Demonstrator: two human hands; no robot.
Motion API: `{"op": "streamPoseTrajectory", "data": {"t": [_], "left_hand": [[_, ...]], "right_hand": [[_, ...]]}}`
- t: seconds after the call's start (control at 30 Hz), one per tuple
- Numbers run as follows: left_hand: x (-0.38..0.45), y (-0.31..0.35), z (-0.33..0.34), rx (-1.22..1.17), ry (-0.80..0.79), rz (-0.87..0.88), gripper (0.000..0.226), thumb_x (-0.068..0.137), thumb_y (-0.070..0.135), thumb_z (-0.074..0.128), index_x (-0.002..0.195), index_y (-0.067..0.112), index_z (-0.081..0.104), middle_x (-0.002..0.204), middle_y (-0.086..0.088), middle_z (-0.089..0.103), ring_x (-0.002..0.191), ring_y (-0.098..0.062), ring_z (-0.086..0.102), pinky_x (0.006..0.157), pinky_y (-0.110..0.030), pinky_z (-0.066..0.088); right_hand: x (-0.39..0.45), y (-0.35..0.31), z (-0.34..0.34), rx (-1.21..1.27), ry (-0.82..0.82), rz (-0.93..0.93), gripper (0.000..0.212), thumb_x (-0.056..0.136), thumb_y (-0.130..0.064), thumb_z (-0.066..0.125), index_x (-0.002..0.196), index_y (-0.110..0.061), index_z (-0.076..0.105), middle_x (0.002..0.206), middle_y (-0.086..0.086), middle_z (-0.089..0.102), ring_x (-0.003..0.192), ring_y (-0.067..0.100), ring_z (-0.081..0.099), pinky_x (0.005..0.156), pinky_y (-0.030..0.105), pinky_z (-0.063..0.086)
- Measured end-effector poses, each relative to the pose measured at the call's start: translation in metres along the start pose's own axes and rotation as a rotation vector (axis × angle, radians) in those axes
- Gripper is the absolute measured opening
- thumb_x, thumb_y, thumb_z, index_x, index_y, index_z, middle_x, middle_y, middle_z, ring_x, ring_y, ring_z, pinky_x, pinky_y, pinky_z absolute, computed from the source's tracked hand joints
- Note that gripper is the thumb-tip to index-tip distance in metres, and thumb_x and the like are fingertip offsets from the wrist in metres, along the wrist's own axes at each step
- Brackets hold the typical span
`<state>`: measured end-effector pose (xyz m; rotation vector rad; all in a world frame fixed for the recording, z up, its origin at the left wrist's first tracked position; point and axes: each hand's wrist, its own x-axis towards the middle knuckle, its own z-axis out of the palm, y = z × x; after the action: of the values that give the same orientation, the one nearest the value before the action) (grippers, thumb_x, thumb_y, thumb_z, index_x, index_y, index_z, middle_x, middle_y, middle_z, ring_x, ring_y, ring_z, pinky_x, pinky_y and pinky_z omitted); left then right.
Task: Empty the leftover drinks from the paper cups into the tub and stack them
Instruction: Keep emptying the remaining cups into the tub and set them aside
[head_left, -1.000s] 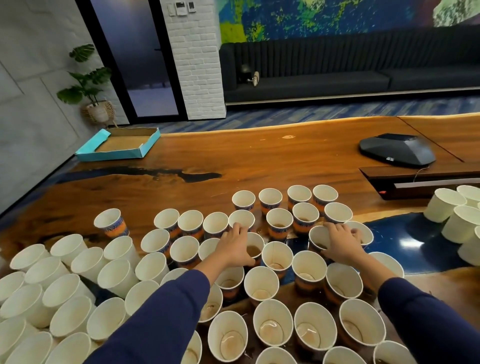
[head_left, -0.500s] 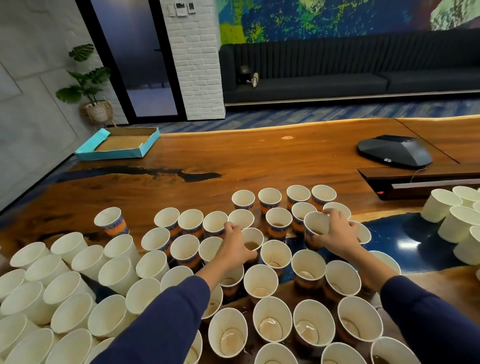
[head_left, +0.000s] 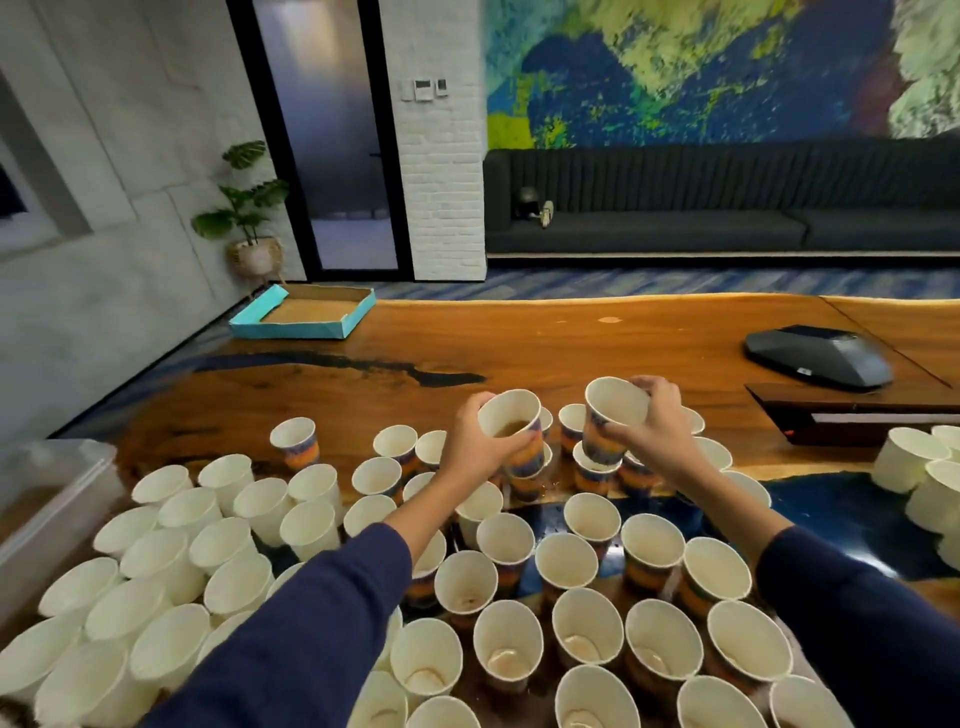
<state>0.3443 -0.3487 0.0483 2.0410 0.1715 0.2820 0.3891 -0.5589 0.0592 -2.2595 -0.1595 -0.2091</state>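
Observation:
Several paper cups (head_left: 587, 577) with brown dregs crowd the near part of the wooden table (head_left: 571, 343). My left hand (head_left: 470, 449) grips one patterned cup (head_left: 511, 428) lifted above the others; brown liquid shows inside it. My right hand (head_left: 660, 436) holds a second patterned cup (head_left: 610, 421), raised and tilted to the left. A clear plastic tub (head_left: 57, 488) stands at the table's left edge, partly cut off by the frame.
White cups (head_left: 171, 561) fill the near left, and more white cups (head_left: 914, 462) sit at the right edge. A dark grey device (head_left: 821, 358) lies at the back right. A teal cardboard tray (head_left: 306, 312) sits at the far left corner.
Both hands have closed on cups and lifted them off the table. The camera has tilted upward, showing more of the room.

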Motion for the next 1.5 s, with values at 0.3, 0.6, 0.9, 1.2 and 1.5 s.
{"op": "streamPoseTrajectory", "data": {"t": [0.3, 0.6, 0.9, 1.2, 1.5], "left_hand": [[-0.040, 0.010, -0.102, -0.234, 0.159, 0.059, 0.056, 0.080, 0.023, 0.076, 0.127, 0.014, 0.048, 0.113, 0.006, 0.054, 0.098, -0.008, 0.055, 0.073, -0.011, 0.049], [-0.073, -0.043, -0.240, -0.369, 0.306, -0.084, 0.058, 0.078, 0.033, 0.076, 0.126, 0.015, 0.051, 0.119, -0.002, 0.060, 0.108, -0.019, 0.059, 0.083, -0.030, 0.054], [-0.098, -0.137, -0.384, -0.186, 0.523, -0.228, 0.064, 0.073, 0.035, 0.080, 0.125, 0.015, 0.049, 0.121, -0.002, 0.058, 0.115, -0.022, 0.056, 0.089, -0.032, 0.051], [-0.120, -0.207, -0.499, 0.478, 0.403, -0.406, 0.063, 0.072, 0.057, 0.073, 0.117, 0.018, 0.052, 0.109, 0.000, 0.063, 0.100, -0.020, 0.059, 0.073, -0.028, 0.044], [-0.122, -0.249, -0.541, 0.860, 0.194, -0.487, 0.070, 0.076, 0.062, 0.067, 0.125, 0.015, 0.049, 0.115, -0.001, 0.064, 0.107, -0.020, 0.060, 0.100, -0.036, 0.038]], "right_hand": [[-0.039, -0.118, 0.046, 0.291, -0.145, -0.129, 0.087, 0.075, -0.030, 0.080, 0.141, -0.017, 0.025, 0.143, 0.007, 0.037, 0.129, 0.025, 0.040, 0.102, 0.043, 0.045], [-0.083, -0.240, 0.152, 0.554, -0.294, -0.170, 0.089, 0.076, -0.031, 0.077, 0.143, -0.025, 0.019, 0.145, 0.003, 0.034, 0.118, 0.014, 0.045, 0.088, 0.025, 0.047], [-0.123, -0.325, 0.285, 0.564, -0.455, -0.220, 0.089, 0.076, -0.027, 0.078, 0.142, -0.023, 0.019, 0.145, 0.003, 0.035, 0.122, 0.017, 0.046, 0.088, 0.024, 0.050], [-0.145, -0.380, 0.375, 0.334, -0.575, -0.248, 0.093, 0.081, -0.039, 0.073, 0.148, -0.027, 0.009, 0.152, 0.004, 0.030, 0.138, 0.034, 0.029, 0.112, 0.053, 0.029], [-0.157, -0.406, 0.421, 0.139, -0.620, -0.349, 0.090, 0.085, -0.026, 0.071, 0.149, -0.024, 0.007, 0.149, 0.004, 0.033, 0.138, 0.032, 0.026, 0.115, 0.049, 0.013]]}}
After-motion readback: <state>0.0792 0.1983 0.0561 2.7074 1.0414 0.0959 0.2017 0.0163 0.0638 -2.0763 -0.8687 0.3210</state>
